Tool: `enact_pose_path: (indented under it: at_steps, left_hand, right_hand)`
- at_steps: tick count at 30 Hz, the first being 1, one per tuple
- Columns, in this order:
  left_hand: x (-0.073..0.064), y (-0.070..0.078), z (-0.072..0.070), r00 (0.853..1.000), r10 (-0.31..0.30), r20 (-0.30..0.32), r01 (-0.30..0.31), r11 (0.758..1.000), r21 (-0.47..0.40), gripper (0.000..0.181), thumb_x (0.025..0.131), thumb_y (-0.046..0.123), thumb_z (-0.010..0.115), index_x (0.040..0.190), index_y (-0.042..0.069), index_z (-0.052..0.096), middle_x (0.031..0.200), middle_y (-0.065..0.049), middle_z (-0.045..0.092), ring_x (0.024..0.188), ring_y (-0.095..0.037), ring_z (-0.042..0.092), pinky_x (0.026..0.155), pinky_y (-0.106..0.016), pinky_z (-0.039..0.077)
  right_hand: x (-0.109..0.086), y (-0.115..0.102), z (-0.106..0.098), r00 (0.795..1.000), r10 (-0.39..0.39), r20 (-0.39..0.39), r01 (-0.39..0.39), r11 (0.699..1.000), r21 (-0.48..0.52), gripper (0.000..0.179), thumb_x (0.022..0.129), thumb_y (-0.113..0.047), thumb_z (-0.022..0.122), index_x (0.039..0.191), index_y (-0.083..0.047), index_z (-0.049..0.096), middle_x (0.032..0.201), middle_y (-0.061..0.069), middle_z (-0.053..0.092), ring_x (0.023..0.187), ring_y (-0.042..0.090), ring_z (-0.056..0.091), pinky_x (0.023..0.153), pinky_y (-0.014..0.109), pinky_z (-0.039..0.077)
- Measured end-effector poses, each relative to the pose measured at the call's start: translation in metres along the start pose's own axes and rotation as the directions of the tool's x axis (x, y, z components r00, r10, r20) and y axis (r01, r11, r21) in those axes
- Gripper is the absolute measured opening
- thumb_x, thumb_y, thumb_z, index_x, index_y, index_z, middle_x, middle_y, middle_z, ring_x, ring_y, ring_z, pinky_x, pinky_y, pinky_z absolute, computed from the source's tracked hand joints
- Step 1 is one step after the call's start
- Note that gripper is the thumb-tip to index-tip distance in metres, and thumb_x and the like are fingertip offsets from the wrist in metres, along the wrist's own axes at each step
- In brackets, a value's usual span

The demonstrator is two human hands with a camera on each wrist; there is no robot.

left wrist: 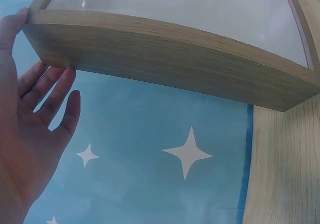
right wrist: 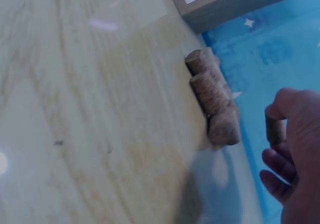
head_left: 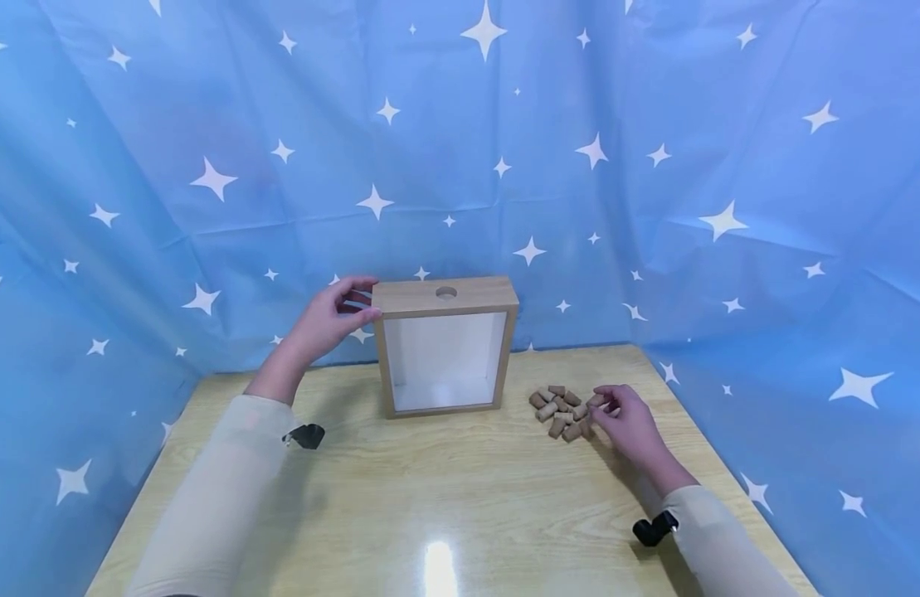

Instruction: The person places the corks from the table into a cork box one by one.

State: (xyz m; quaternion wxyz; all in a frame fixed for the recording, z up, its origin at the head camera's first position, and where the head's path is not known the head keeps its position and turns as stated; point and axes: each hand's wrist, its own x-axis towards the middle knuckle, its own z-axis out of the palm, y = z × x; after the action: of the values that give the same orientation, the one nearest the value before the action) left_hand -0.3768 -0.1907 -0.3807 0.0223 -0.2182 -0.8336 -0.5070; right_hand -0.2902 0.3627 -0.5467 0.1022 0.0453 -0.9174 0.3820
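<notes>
A wooden shadow box [head_left: 446, 356] with a clear front, a white inside and a round hole [head_left: 446, 293] in its top stands upright at the table's back. My left hand [head_left: 333, 317] holds its upper left corner, thumb at the front edge and fingers at the back edge; the left wrist view shows this grip along the box's side [left wrist: 150, 59]. At the right lies a small pile of corks [head_left: 562, 412]. My right hand [head_left: 630, 424] is at the pile's right edge. In the right wrist view it pinches one cork [right wrist: 275, 129] between thumb and fingers.
The pale wood table [head_left: 400, 497] runs beneath everything, with a bright light reflection near its front. A blue curtain with white stars [head_left: 445, 149] hangs behind and along both sides. Black wrist cameras [head_left: 304, 436] sit at both sleeves.
</notes>
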Motion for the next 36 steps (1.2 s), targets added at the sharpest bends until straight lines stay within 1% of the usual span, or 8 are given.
enact_pose_path:
  at_steps: [7,9,15,20,24,26,32,36]
  left_hand:
    - [0.000,0.000,0.000,1.000,-0.002,-0.001,0.002,1.000,-0.006,0.065,0.104,0.043,0.080,0.160,0.019,0.057,0.149,-0.012,0.060,0.132,-0.040,0.062,0.101,-0.054,0.061]
    - [0.000,0.000,0.000,1.000,-0.001,-0.005,0.001,1.000,-0.006,0.064,0.104,0.043,0.080,0.159,0.019,0.058,0.148,-0.011,0.061,0.131,-0.039,0.063,0.101,-0.054,0.061]
    - [0.001,-0.003,0.001,1.000,-0.007,0.004,0.007,1.000,-0.006,0.063,0.104,0.043,0.080,0.159,0.021,0.058,0.150,-0.011,0.060,0.131,-0.036,0.064,0.101,-0.053,0.062]
    - [-0.001,-0.005,0.002,0.999,-0.029,0.016,0.030,0.999,-0.023,0.064,0.104,0.042,0.081,0.159,0.021,0.057,0.150,-0.010,0.060,0.131,-0.036,0.064,0.101,-0.053,0.062]
    - [-0.002,-0.005,0.003,1.000,-0.015,0.012,0.016,1.000,-0.027,0.063,0.105,0.040,0.080,0.160,0.019,0.056,0.150,-0.012,0.059,0.131,-0.036,0.064,0.103,-0.054,0.061]
    - [-0.002,-0.005,0.004,1.000,-0.013,0.012,0.014,1.000,-0.025,0.063,0.106,0.040,0.079,0.161,0.019,0.056,0.151,-0.012,0.059,0.132,-0.036,0.064,0.103,-0.053,0.060]
    - [-0.002,-0.004,0.003,1.000,-0.010,0.005,0.011,1.000,-0.026,0.065,0.106,0.041,0.077,0.163,0.019,0.054,0.151,-0.014,0.059,0.133,-0.037,0.063,0.106,-0.054,0.059]
    - [-0.001,-0.004,0.002,1.000,-0.008,0.009,0.008,1.000,-0.025,0.066,0.105,0.045,0.078,0.162,0.021,0.055,0.151,-0.012,0.058,0.133,-0.036,0.063,0.106,-0.055,0.059]
  right_hand:
    - [0.009,-0.013,-0.007,1.000,0.013,0.018,-0.014,0.999,0.033,0.039,0.108,-0.015,0.073,0.140,0.005,0.062,0.123,0.018,0.069,0.111,0.034,0.069,0.090,0.036,0.060]
    - [0.011,-0.017,-0.010,0.999,0.023,0.022,-0.024,0.999,0.047,0.038,0.108,-0.015,0.073,0.139,0.004,0.062,0.122,0.018,0.072,0.110,0.033,0.070,0.090,0.034,0.061]
    - [0.017,-0.029,-0.017,1.000,0.014,0.009,-0.015,0.998,0.058,0.039,0.108,-0.018,0.075,0.137,0.004,0.062,0.120,0.018,0.075,0.107,0.031,0.071,0.084,0.025,0.059]
    - [0.020,-0.039,-0.021,1.000,-0.002,0.004,0.002,0.998,0.058,0.042,0.109,-0.028,0.075,0.138,0.000,0.064,0.119,0.017,0.075,0.106,0.030,0.070,0.080,0.025,0.059]
    - [0.025,-0.054,-0.026,1.000,-0.023,-0.002,0.024,0.997,0.068,0.046,0.109,-0.035,0.075,0.139,-0.001,0.066,0.118,0.014,0.075,0.103,0.027,0.069,0.076,0.027,0.059]
    - [0.029,-0.060,-0.027,0.999,-0.039,-0.008,0.039,0.996,0.074,0.043,0.108,-0.035,0.076,0.135,-0.003,0.068,0.115,0.012,0.074,0.100,0.025,0.068,0.074,0.026,0.057]
    - [0.039,-0.076,-0.029,0.991,-0.123,-0.044,0.127,0.987,0.101,0.023,0.106,-0.025,0.080,0.113,-0.007,0.069,0.098,0.009,0.069,0.082,0.022,0.061,0.065,0.027,0.051]
    - [0.045,-0.086,-0.029,0.986,-0.141,-0.088,0.150,0.983,0.107,0.020,0.104,-0.024,0.082,0.109,-0.009,0.070,0.094,0.007,0.068,0.079,0.024,0.061,0.062,0.027,0.050]
